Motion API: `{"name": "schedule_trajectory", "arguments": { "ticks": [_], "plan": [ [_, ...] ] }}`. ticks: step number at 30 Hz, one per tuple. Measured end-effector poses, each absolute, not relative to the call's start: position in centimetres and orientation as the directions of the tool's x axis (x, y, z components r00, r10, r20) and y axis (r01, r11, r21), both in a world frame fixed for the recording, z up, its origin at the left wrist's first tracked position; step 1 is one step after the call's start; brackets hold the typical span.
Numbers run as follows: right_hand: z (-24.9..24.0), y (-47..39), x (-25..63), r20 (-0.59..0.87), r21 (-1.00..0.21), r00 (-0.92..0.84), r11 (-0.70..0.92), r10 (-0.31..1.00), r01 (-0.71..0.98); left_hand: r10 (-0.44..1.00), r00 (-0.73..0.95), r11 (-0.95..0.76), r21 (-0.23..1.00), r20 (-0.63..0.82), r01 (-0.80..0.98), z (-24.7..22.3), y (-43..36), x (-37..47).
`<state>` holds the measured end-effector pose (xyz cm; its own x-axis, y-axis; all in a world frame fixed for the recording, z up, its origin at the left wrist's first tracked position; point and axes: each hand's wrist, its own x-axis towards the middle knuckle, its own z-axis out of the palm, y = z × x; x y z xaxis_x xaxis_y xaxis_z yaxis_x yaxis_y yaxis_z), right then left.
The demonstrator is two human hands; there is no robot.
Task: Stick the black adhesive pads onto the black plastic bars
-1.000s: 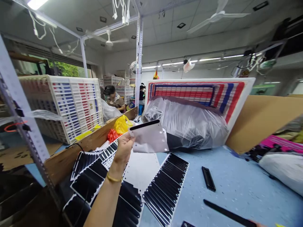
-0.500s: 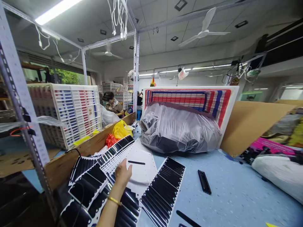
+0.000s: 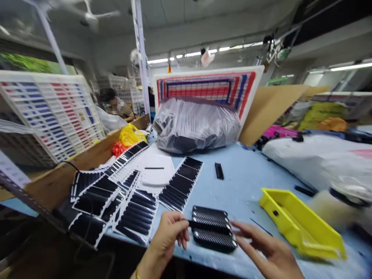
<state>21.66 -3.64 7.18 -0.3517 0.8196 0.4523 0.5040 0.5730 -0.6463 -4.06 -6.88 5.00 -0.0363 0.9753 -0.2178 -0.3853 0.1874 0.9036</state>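
My left hand [image 3: 174, 232] is closed in a pinch on the end of a flat black strip [image 3: 197, 224]. The strip reaches over black pieces with a carbon-fibre weave [image 3: 213, 237], which lie side by side near the table's front edge. At their right end is my right hand [image 3: 261, 244], fingers stretched out and apart; whether the fingertips touch the pieces I cannot tell. To the left lie several sheets of black rounded strips [image 3: 138, 211] on white backing. Another such sheet [image 3: 183, 182] lies beyond my left hand.
A yellow bin [image 3: 302, 221] stands to the right, with a white bag [image 3: 314, 155] behind it. At the back, a grey plastic-wrapped bundle [image 3: 197, 128] leans by a striped crate [image 3: 247, 89]. A small black bundle [image 3: 219, 171] lies mid-table. A person [image 3: 116, 104] sits beyond the left.
My view has swung right and down. My left hand has left the sheets and now pinches a black strip over the woven-pattern pieces. My right hand and the yellow bin have come into view.
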Motion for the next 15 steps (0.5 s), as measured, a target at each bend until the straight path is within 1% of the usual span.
{"name": "schedule_trajectory", "arguments": {
  "ticks": [1,2,4,7,9,11,13,15],
  "plan": [
    [7.5,-3.8,21.8,0.553,-0.599,-0.309,0.626,0.774,0.499,0.976,-0.057,0.175,0.912,-0.21,-0.372,5.1,-7.1,-4.0],
    [7.8,-4.0,21.8,0.614,-0.549,-0.294,0.664,0.732,0.507,0.976,-0.056,0.177,0.917,-0.211,-0.357,5.1,-7.3,-3.9],
    [8.2,-4.3,21.5,0.706,-0.426,-0.337,0.753,0.623,0.501,0.975,-0.03,0.199,0.919,-0.222,-0.34,4.9,-7.7,-3.5],
    [8.0,-4.7,20.6,0.745,-0.236,-0.459,0.835,0.484,0.498,0.969,0.022,0.24,0.914,-0.247,-0.327,4.5,-8.0,-2.6],
    [7.5,-5.0,20.1,0.722,-0.162,-0.525,0.848,0.451,0.505,0.966,0.044,0.255,0.913,-0.255,-0.318,4.3,-8.2,-2.0],
    [7.0,-5.3,19.8,0.669,-0.153,-0.584,0.854,0.459,0.497,0.963,0.056,0.268,0.913,-0.264,-0.307,4.2,-8.5,-1.5],
    [6.1,-5.6,19.8,0.616,-0.183,-0.626,0.859,0.479,0.477,0.957,0.062,0.289,0.908,-0.284,-0.304,3.9,-8.8,-1.2],
    [5.0,-6.0,20.2,0.6,-0.222,-0.628,0.857,0.496,0.465,0.946,0.075,0.322,0.893,-0.315,-0.315,3.5,-9.4,-1.0]
  ]
}}
